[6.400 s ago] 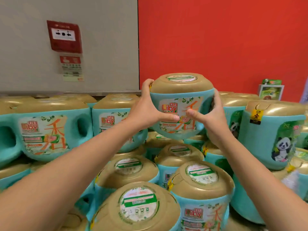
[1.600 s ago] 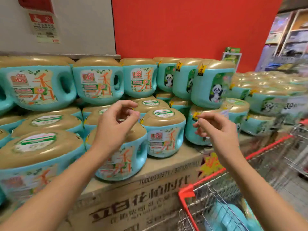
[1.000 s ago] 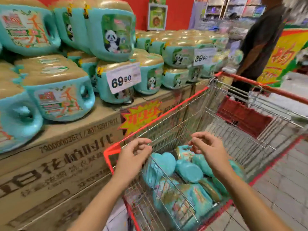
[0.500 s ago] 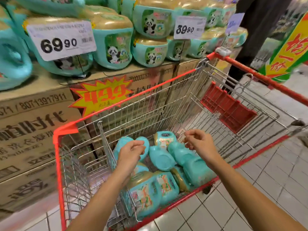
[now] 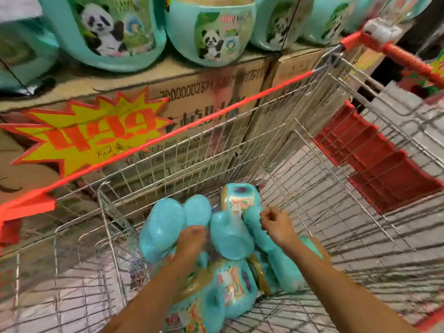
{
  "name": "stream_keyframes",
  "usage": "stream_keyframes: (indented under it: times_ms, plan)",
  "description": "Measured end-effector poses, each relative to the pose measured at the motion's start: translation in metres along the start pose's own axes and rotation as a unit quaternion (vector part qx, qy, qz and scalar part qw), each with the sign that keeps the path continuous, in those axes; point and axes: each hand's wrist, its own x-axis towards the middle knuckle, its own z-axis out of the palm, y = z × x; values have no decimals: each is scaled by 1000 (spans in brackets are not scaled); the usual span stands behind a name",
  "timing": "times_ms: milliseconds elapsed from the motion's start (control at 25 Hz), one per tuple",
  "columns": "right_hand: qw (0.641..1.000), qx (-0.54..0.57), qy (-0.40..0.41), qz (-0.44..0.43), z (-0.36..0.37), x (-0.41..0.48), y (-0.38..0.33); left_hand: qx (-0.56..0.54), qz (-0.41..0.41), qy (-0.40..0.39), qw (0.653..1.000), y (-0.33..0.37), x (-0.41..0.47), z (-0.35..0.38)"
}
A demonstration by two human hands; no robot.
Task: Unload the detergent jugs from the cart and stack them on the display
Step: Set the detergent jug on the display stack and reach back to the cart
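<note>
Teal plastic fills the low end of the wire cart (image 5: 300,150), where a handful of detergent jugs (image 5: 230,239) lie tumbled on their sides and against one another. My left hand (image 5: 191,239) is down among them, its back towards me, resting on the rounded jug on the left (image 5: 165,227); its fingers are lost in blur between the bottles, so I cannot tell whether they have hold of anything. My right hand (image 5: 276,224) sits just beside the far jug (image 5: 240,200), whose printed label faces up. Its fingers are curled at that jug's teal edge, and I cannot tell whether they grip it or only touch it. Beyond the cart's red rim stands the display: panda-label jugs (image 5: 211,32) ranged on cardboard boxes (image 5: 211,82), with a yellow starburst price sign (image 5: 96,133) stuck to the box front. A red seat flap (image 5: 374,164) leans against the cart's right-hand wall.
</note>
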Motion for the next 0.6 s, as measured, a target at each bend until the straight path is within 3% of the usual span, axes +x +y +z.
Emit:
stream_keyframes:
  times_ms: [160,280,440,520,600]
  plan:
    - [997,-46,-36,45,42,43,41,-76,-100,-21,992,-18,46,38]
    - [987,-73,-40,136,79,59,76,-161,-146,-40,975,-36,76,66]
    - [962,-9,13,273,112,72,101,-209,-185,-28,960,-59,107,94]
    - [953,57,51,295,125,75,109,-226,-205,-31,952,-65,117,105]
    - [943,117,80,302,134,75,118,-297,-243,-65,921,-67,117,113]
